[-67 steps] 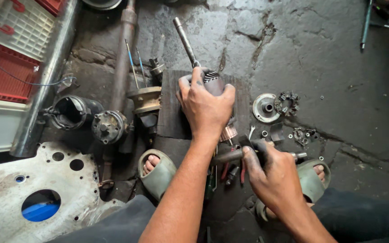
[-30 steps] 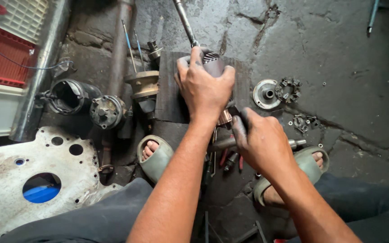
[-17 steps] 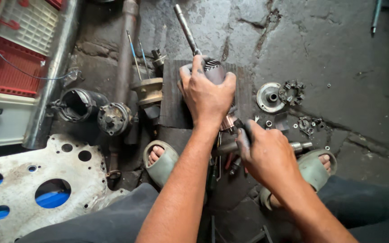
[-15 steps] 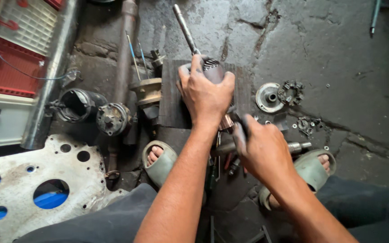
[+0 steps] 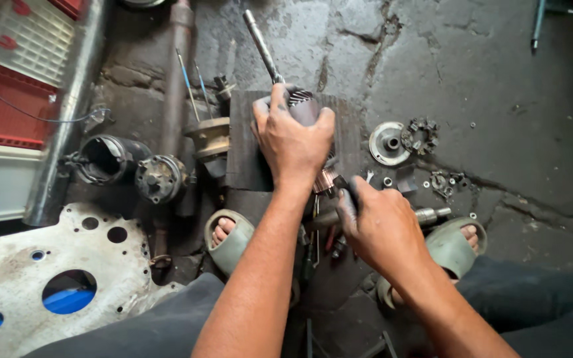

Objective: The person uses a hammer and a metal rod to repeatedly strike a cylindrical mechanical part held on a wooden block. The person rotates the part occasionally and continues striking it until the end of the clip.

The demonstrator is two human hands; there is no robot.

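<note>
Head-camera view looks straight down at a cracked, oil-dark concrete floor (image 5: 499, 79). Far left lie a red plastic crate (image 5: 1, 109) and a long grey metal pipe (image 5: 67, 113); below them sits a pale steel plate with round holes (image 5: 54, 278). Next come a dark cylindrical motor housing (image 5: 104, 159), a round grimy end cap (image 5: 159, 178) just beside it, and a brownish flanged metal part (image 5: 210, 136).

A dark square wooden block (image 5: 240, 146) lies near the middle. On it rests a grey motor armature with a long steel shaft (image 5: 263, 46), the shaft pointing up and left past the block's edge. The left hand (image 5: 293, 136) is clamped over the armature's body, fingers curled round it, holding it down on the block. The armature's copper-coloured end (image 5: 326, 180) shows just below that hand.

The right hand (image 5: 379, 222) is closed in a fist round a dark tool handle (image 5: 346, 189), whose tip sits at the copper end; what kind of tool cannot be told. Two feet in grey-green sandals (image 5: 230, 242) flank the arms.

Right of the block lie a round silver metal disc (image 5: 389, 142), a dark brush-holder ring (image 5: 420, 131) touching it, and small scattered nuts (image 5: 445, 182).
</note>
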